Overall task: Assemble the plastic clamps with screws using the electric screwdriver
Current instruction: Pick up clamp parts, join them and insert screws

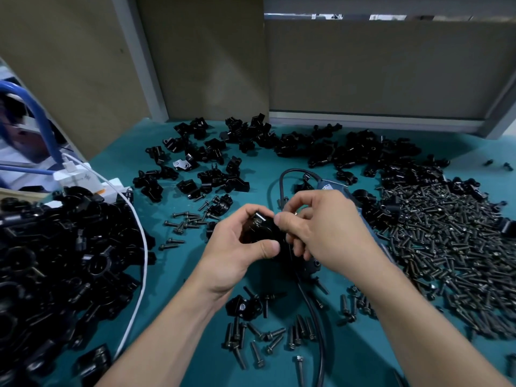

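Note:
My left hand [240, 241] grips a black plastic clamp [261, 230] just above the middle of the teal table. Fingers of my right hand [315, 227] are pinched at the clamp's top right edge, on something too small to make out. The electric screwdriver [332, 188], grey-blue with a black cord [312, 311], lies on the table behind and under my right hand, mostly hidden. Loose black screws [268, 336] lie scattered in front of my hands, beside one clamp [243, 305] with a screw in it.
A big heap of screws [446, 247] fills the right side. Loose clamp parts [251, 146] spread along the back. A large pile of black clamps [61, 261] sits at left, beside a white power strip [83, 180] and white cable [142, 261]. Cardboard panels stand behind.

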`<control>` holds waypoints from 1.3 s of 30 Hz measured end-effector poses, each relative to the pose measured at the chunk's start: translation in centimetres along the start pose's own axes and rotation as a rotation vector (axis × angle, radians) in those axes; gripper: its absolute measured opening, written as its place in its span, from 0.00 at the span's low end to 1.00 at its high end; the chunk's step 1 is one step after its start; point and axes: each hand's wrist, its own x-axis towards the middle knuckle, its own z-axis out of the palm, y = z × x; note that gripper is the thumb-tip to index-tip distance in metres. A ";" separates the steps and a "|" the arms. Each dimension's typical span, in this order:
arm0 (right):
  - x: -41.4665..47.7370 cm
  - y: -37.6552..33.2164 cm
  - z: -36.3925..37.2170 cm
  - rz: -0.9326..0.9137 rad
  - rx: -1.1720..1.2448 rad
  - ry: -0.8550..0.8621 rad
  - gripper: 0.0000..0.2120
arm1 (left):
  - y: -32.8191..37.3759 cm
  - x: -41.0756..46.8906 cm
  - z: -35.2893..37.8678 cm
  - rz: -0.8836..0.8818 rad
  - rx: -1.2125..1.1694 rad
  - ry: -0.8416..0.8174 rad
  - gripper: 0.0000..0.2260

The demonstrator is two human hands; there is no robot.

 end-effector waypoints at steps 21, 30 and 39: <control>-0.2 0.0 0.9 -0.028 -0.428 -0.037 0.15 | -0.5 -0.4 0.1 0.076 0.306 0.191 0.22; 0.0 0.6 1.6 -0.042 -0.357 -0.009 0.20 | -0.6 -0.4 0.1 0.065 0.286 0.199 0.23; 0.2 0.3 1.9 -0.008 -0.364 0.019 0.11 | -0.8 -0.1 0.2 0.067 0.303 0.211 0.23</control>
